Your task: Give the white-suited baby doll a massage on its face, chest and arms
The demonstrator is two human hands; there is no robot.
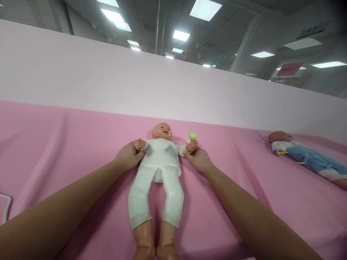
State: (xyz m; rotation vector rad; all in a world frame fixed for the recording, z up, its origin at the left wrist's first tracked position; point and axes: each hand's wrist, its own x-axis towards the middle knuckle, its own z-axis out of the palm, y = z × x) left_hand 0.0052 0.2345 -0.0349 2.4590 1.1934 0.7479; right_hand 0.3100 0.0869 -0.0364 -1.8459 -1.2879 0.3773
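Note:
A baby doll (159, 155) in a white top and white trousers lies on its back on pink cloth (217, 206), its head away from me and its bare feet close. My left hand (129, 156) is closed round the doll's arm at the left of the view, just below its small hand. On the other side my right hand (200, 159) grips the doll's other arm near the wrist. Part of my fingers on both sides is hidden behind the doll's arms. Just behind the doll's hand on the right stands a small object with a green top (192, 136).
A second doll (306, 153) in blue and white lies at the far right, with a thin white cord and a yellow piece on it. A white bent tube (8, 207) shows at the left edge. A pale wall (108, 83) runs behind the cloth.

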